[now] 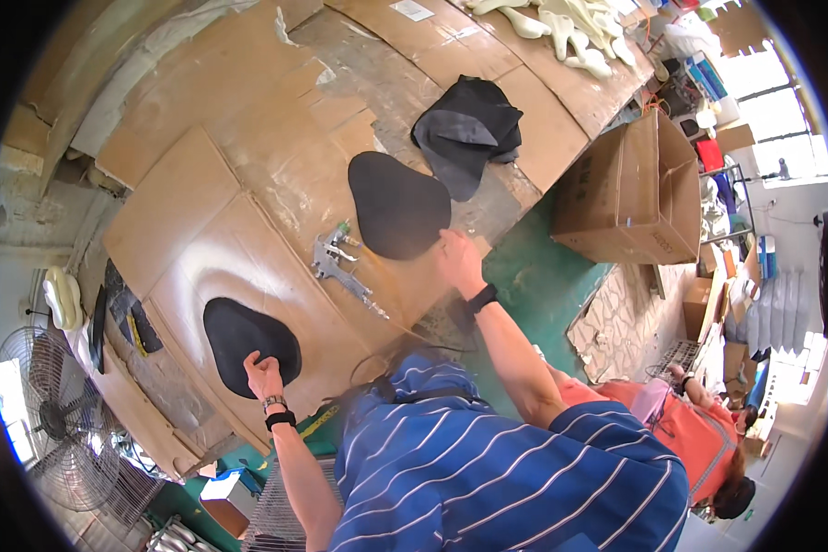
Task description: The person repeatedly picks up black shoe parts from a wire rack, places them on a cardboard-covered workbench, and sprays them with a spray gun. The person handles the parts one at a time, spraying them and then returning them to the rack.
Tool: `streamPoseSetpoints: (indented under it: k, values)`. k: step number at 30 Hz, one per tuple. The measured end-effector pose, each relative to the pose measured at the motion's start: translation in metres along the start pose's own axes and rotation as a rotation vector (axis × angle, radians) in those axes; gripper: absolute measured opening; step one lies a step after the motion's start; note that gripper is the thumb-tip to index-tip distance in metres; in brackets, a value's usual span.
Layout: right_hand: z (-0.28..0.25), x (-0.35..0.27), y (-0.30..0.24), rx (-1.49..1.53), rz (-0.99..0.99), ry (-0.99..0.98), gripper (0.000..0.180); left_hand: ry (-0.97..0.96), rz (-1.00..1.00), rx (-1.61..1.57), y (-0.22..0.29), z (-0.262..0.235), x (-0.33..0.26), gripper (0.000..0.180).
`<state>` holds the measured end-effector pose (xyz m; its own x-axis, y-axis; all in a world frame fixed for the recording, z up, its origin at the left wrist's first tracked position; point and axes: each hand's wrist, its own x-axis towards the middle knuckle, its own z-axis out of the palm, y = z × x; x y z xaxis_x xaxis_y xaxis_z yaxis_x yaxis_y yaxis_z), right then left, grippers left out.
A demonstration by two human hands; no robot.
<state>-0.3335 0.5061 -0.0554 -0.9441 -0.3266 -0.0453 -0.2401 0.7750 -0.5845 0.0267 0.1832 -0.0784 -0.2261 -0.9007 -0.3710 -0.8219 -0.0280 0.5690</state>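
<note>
Apparent step: positioning. Left grip (pixel 265 375) at left pad (pixel 241 336), right grip (pixel 461 264) at right pad (pixel 397 204); closure cannot be determined. Next: likely edge pinch.

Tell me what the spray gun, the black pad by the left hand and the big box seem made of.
Spray gun: likely metal, fairly smooth; silvery-grey with highlights.
Black pad: matte, perhaps foam or fabric; its even surface lacks shine, leaving it open.
Big box: probably cardboard, dull finish; brown, stiff flat panels.
</note>
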Motion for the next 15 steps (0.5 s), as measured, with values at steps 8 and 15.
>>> streamPoseSetpoints:
  k: [8,15]
  values:
    - [-0.001,0.086,0.018,-0.064,0.241,0.012,0.049,0.066,-0.163,-0.314,-0.01,0.009,0.002,0.041]
    - [0.008,0.111,0.021,-0.03,0.317,-0.083,0.055,0.249,-0.058,-0.126,0.017,0.011,-0.009,0.038]
